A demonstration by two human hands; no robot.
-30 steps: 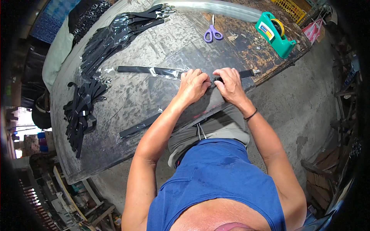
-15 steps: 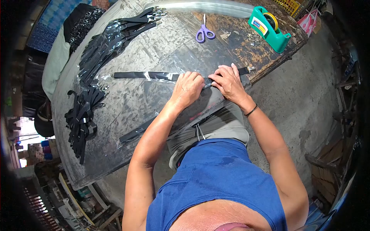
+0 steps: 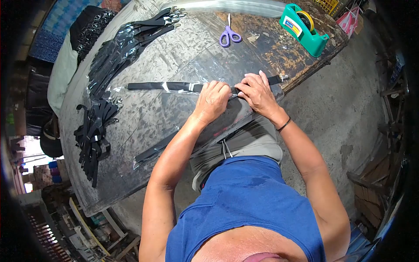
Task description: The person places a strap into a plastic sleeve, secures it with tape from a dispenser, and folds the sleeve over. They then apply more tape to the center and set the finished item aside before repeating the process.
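A long black strap (image 3: 148, 86) lies across the table, its left part inside a shiny clear plastic sleeve. At its right end, a metal clip (image 3: 283, 78) shows beyond my fingers. My left hand (image 3: 212, 98) closes its fingers on the strap near the middle. Close beside it, my right hand (image 3: 257, 92) pinches the same strap with thumb and forefinger, other fingers raised. The strap between the hands is partly hidden. Another black strap in clear plastic (image 3: 152, 152) lies along the near table edge, partly behind my left forearm.
Bagged black straps (image 3: 115, 54) with metal clips lie at the far left, above a heap of loose straps (image 3: 94, 137). Purple scissors (image 3: 230, 36) and a green tape dispenser (image 3: 304, 32) sit at the back. Clear plastic sheeting (image 3: 231, 7) lies along the far side.
Both hands stay almost in place on the strap, with slight finger movement between them. The view has shifted a little.
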